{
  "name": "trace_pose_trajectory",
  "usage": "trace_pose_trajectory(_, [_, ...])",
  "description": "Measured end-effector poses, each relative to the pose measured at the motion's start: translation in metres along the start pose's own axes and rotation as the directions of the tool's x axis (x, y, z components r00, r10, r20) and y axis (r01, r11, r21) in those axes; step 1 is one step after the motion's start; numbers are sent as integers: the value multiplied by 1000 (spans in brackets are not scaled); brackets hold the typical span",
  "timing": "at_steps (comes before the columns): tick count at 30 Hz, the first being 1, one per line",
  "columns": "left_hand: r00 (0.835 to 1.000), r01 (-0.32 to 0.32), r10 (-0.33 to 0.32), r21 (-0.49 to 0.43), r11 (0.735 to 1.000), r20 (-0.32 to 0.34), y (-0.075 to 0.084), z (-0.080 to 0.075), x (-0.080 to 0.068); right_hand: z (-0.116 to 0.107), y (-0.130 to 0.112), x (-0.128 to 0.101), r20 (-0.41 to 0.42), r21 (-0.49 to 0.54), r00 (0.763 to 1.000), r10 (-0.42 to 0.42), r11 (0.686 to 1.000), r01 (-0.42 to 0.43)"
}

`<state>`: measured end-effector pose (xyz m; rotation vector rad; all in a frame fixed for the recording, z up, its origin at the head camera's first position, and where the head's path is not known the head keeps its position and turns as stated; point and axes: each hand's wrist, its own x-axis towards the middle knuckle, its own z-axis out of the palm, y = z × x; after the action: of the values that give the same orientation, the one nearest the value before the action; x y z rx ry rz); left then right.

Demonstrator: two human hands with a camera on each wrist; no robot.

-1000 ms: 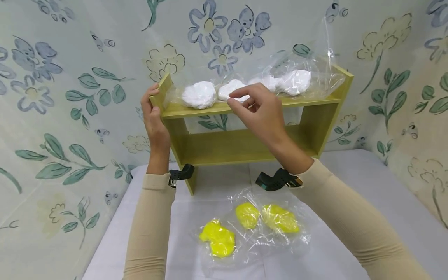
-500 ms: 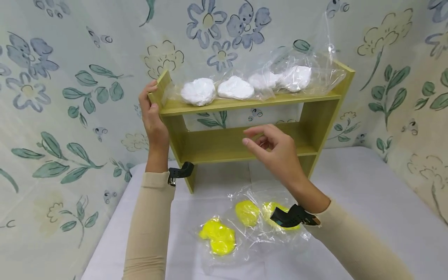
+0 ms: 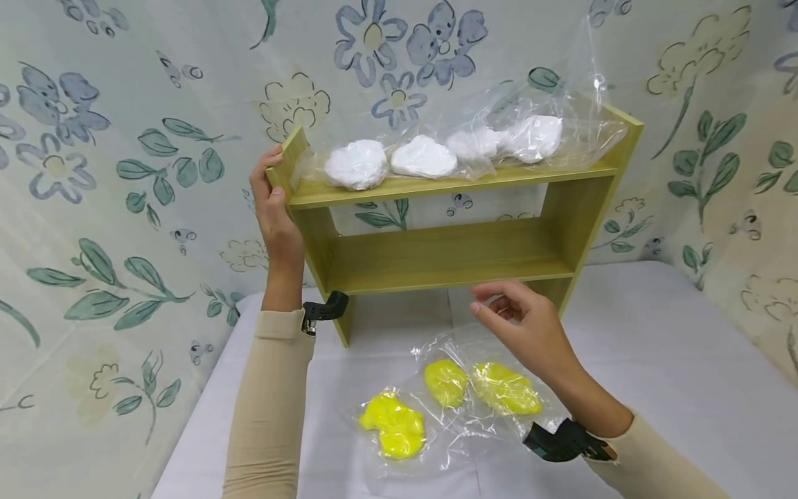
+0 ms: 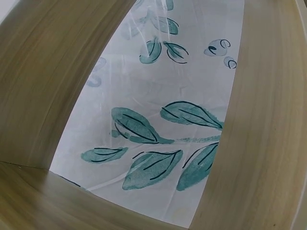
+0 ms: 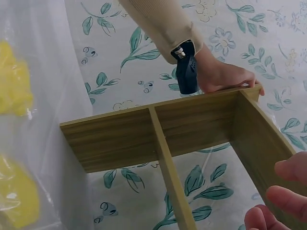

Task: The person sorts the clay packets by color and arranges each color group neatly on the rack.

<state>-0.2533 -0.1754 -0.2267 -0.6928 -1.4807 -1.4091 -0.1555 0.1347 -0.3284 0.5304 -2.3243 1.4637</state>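
**K:** Left hand (image 3: 274, 208) grips the shelf's (image 3: 449, 260) top left end, thumb over the edge. Right hand (image 3: 530, 333) holds nothing, fingers loosely curled.

**M:** Where's the yellow bag (image 3: 449, 402) from it?

**K:** On the table (image 3: 654, 388), just below and left of the right hand, which is nearer. Long axis runs left-right, parallel to the shelf front. White bags (image 3: 436, 156) on the top board.

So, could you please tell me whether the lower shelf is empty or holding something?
Empty: the lower shelf shows bare wood; the white bags lie on the top shelf.
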Motion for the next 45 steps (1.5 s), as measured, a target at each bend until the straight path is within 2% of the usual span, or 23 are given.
trace_pose_trajectory(8, [1000, -2, 2, -21, 1000, -1, -2, 0, -1, -7, 18, -30, 62, -49, 994, 90, 995, -87])
trace_pose_trajectory(17, [1000, -17, 16, -21, 1000, -13, -2, 1, 1, -6, 31, -65, 187, 47, 957, 220, 972, -232])
trace_pose_trajectory(22, [1000, -17, 16, -17, 1000, -17, -2, 1, 2, -3, 34, -79, 204, 34, 953, 223, 972, -234])
trace_pose_trajectory(26, [1000, -5, 5, -11, 1000, -11, -2, 0, 1, -2, 40, -89, 204, -18, 946, 252, 967, -254])
trace_pose_trajectory(31, [1000, 2, -2, -4, 1000, -3, -2, 0, 0, -4, 49, -94, 211, -113, 907, 365, 931, -348])
trace_pose_trajectory(43, [1000, 1, -1, -7, 1000, -5, -1, 0, 0, -8, 62, -108, 309, -161, 832, 460, 888, -431])
trace_pose_trajectory(45, [1000, 1, -1, -7, 1000, -4, -1, 0, 0, -8, 64, -113, 336, -173, 807, 486, 874, -455])
